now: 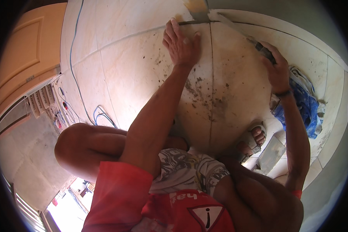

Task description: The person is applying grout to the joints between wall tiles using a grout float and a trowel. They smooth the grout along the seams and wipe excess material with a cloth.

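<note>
My left hand (181,46) rests its slightly spread fingertips on the light tile floor (131,73), by a dark joint below an ochre-and-grey smudge. My right hand (276,67) grips a putty knife (264,50) by its dark handle, its long pale blade pointing up-left along the skirting (301,38). Dark crumbs and smudges (205,96) lie scattered on the tiles between my arms.
A crumpled blue bundle (301,112) lies right of my right forearm, above a grey flat slab (270,154) near my sandalled foot (254,139). Blue hose or cable (77,34) runs down the left. A wooden door (27,46) and stacked sacks (42,99) stand at left.
</note>
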A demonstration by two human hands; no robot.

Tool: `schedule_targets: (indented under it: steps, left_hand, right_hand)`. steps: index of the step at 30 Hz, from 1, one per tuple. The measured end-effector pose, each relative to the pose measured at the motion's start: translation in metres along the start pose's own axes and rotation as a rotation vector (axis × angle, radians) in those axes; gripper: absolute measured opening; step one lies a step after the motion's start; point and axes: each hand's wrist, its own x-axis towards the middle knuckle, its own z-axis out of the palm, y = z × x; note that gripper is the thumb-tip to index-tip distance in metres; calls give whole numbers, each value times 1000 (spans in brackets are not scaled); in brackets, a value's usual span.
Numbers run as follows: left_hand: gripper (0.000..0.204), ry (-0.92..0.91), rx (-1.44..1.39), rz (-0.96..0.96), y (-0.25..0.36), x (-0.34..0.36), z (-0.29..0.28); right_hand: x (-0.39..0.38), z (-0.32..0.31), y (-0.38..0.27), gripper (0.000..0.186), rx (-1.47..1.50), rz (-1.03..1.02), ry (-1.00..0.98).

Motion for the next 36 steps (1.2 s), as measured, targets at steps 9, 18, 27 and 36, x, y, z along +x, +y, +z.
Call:
schedule_targets:
  steps: [9, 18, 27, 36]
  left_hand:
    - [92, -29, 8, -26, 1, 1, 2]
    - [92, -11, 30, -2, 0, 1, 2]
    - [93, 19, 57, -4, -2, 0, 4]
    - [94, 3, 60, 0, 0, 1, 3]
  right_hand:
    - [3, 8, 1, 38, -7, 4, 10]
    - [6, 14, 3, 38, -23, -75, 38]
    - [8, 20, 2, 37, -19, -73, 20]
    - [7, 18, -6, 36, -31, -66, 23]
